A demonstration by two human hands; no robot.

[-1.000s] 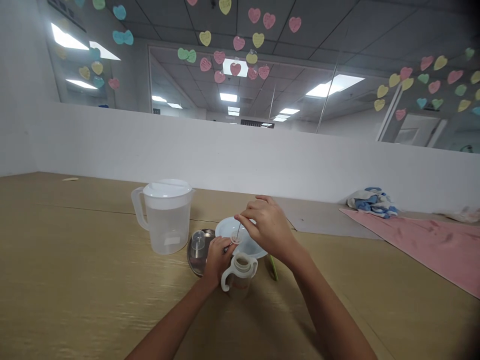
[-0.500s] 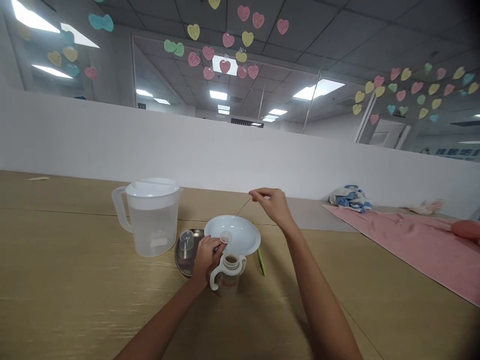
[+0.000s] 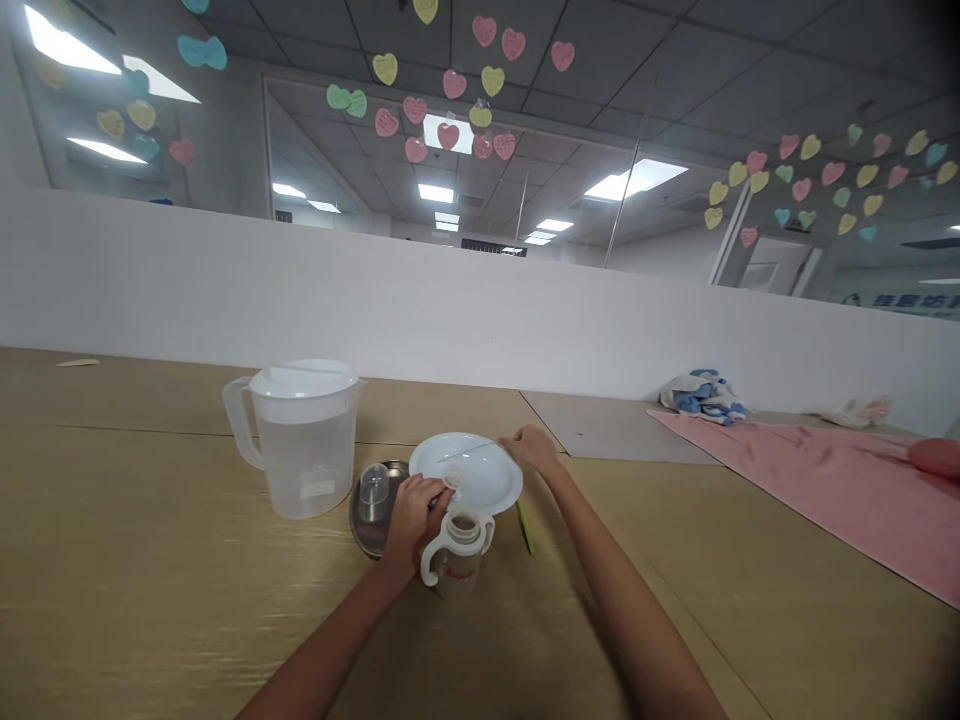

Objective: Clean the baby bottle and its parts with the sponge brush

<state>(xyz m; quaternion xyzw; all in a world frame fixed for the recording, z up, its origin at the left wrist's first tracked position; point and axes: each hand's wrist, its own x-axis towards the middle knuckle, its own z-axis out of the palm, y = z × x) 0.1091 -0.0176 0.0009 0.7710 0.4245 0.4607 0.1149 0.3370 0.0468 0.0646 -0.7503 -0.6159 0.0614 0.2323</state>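
Note:
My left hand [image 3: 414, 518] pinches a small translucent round bottle part [image 3: 452, 479] above the near left rim of a white bowl [image 3: 487, 490]. At the bowl's far right rim, my right hand [image 3: 531, 449] is closed on a thin wire-like stick [image 3: 474, 449], which points left across the bowl; its tip is too fine to make out. Just in front of the bowl stands an uncapped baby bottle [image 3: 459, 560] with white handles, upright, close beside my left hand. A clear dome cap [image 3: 373, 492] rests in a round metal tray [image 3: 365, 538], partly hidden behind that hand.
A lidded clear pitcher [image 3: 311, 450] with liquid in it stands left of the tray. One thin green stick [image 3: 525, 528] lies right of the bowl. Farther right are a pink cloth [image 3: 825, 490] and a crumpled blue-and-white cloth [image 3: 703, 398]. A white wall [image 3: 450, 310] borders the table's back.
My right hand first drew the stick up and away from the round part, then lowered it to the bowl's right rim. My left hand keeps its pinch. The view has turned slightly right.

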